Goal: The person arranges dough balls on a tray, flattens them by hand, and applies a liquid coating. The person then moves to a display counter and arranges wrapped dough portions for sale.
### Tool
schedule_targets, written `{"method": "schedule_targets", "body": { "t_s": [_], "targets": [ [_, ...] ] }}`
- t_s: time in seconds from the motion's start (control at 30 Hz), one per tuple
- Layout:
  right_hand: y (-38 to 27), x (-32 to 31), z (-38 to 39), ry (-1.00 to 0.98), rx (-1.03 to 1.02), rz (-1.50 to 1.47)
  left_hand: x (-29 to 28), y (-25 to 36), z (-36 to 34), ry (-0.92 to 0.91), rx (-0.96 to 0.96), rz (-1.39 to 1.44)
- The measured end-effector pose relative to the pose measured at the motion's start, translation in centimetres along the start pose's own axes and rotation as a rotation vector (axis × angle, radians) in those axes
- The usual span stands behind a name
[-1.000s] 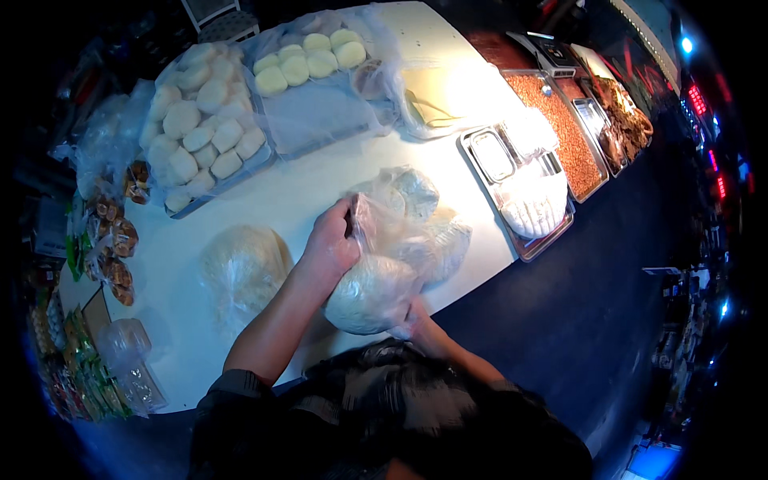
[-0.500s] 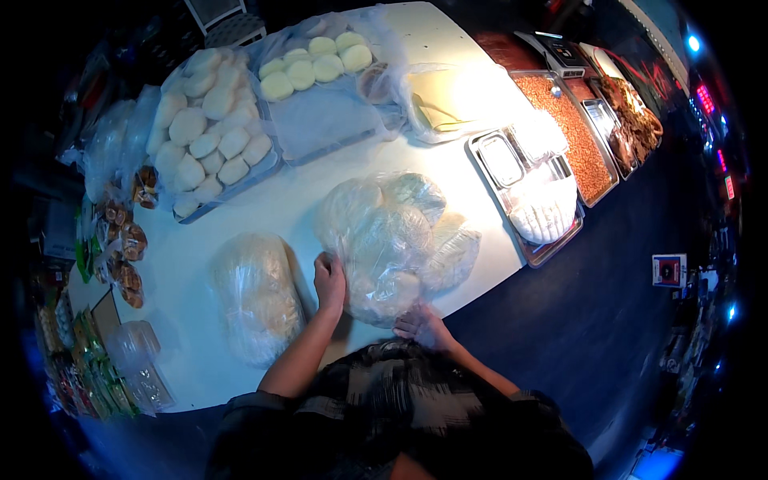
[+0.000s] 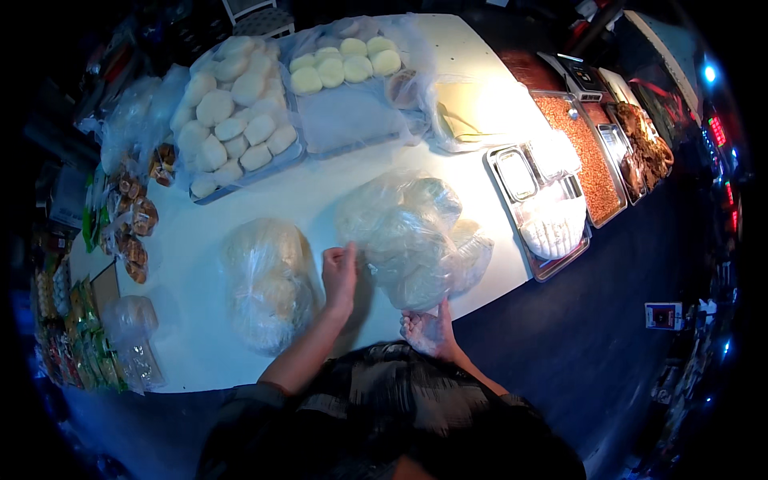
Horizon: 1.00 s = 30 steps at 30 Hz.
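Observation:
A clear plastic bag bulging with pale round pieces, which look like buns or flatbreads, lies on the white table before me. My right hand is at its near end, fingers curled round a gathered part of the plastic. My left hand stands at the bag's left side, its fingers bent inward and close to the plastic. Whether the left fingertips pinch anything is hidden. Left of that hand rests a second plastic-wrapped bundle of similar pale pieces.
Plastic-covered trays of white buns and yellowish buns stand at the back. Rightward are a metal tray with white food, a tray of brown nuts or beans and a scale. Bagged brown breads line the left edge.
My left hand has drawn slightly away from the bag's side. The right hand has turned, with its fingers curled at the bag's near end. The whole view has shifted a little.

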State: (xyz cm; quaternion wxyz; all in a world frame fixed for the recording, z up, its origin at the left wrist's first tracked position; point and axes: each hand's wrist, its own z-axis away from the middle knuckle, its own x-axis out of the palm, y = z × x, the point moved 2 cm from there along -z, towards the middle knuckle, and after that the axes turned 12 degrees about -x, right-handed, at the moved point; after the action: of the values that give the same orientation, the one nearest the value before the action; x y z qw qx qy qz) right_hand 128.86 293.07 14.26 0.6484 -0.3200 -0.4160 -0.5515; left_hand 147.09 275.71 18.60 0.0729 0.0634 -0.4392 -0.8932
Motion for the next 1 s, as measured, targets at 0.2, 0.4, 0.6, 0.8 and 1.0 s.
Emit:
{"method": "schedule_targets", "body": {
  "t_s": [0.2,0.4,0.6,0.8,1.0],
  "targets": [
    [0.4,3.1,1.6,0.304,-0.167,0.572,0.5,-0.9,-8.5,0.048,-0.074,-0.373],
    [0.3,7.9,2.4,0.29,-0.852,1.587,-0.2,-1.8,-9.5,-0.101,0.137,-0.278],
    [1.6,11.6,0.7,0.25,-1.0,2.25,-0.1,7.5,2.3,-0.415,0.053,0.106],
    [-0.1,11.7,-1.1,0.19,-1.136,2.191,1.5,17.0,9.8,-0.686,0.172,0.302],
    [-0.6,17.2,-2.1,-0.259,-1.396,2.098,-1.2,24.8,15.7,-0.76,0.542,0.213]
  ]
}}
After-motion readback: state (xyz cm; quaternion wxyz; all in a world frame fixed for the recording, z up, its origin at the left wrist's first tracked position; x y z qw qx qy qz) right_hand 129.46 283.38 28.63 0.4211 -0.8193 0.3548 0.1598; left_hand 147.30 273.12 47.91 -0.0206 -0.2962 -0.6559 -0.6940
